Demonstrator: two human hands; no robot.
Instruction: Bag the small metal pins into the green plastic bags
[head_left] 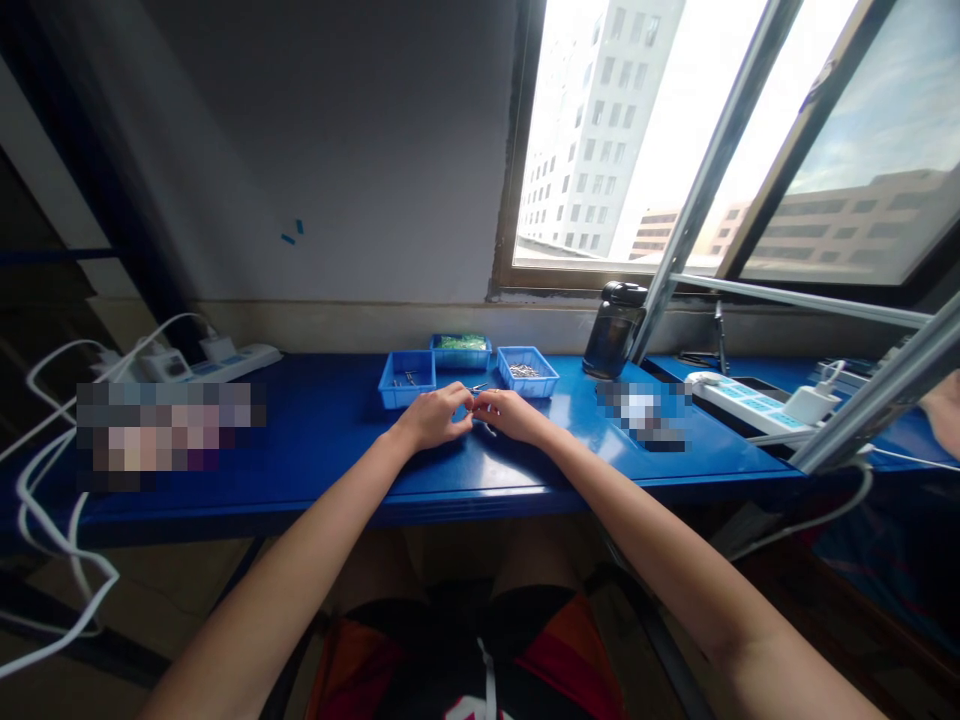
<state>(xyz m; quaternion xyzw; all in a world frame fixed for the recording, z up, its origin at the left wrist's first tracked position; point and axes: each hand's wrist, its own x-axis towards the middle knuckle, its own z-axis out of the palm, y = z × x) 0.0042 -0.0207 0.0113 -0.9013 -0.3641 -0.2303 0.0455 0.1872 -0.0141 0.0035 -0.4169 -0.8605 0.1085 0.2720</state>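
Observation:
My left hand (pixel 436 416) and my right hand (pixel 511 414) meet above the blue table, fingertips pinched together. Between them shows a small silver metal piece (pixel 478 388), thin and partly covered by the fingers; its exact kind is too small to tell. Just beyond my left hand sits a blue bin (pixel 396 402) holding a few small metal pieces (pixel 409 379). Behind my right hand, another blue bin (pixel 531 388) contains many small silver pieces (pixel 525 370). A third blue bin (pixel 442 358) at the back holds green plastic-looking packets (pixel 462 343).
A dark bottle (pixel 615 330) stands at the back right beside a metal frame post (pixel 675 200). White power strips lie on the right (pixel 750 405) and left (pixel 251 360), with loose white cables (pixel 75 540). Another person's hand (pixel 943 412) shows at the right edge. Two table areas are blurred out.

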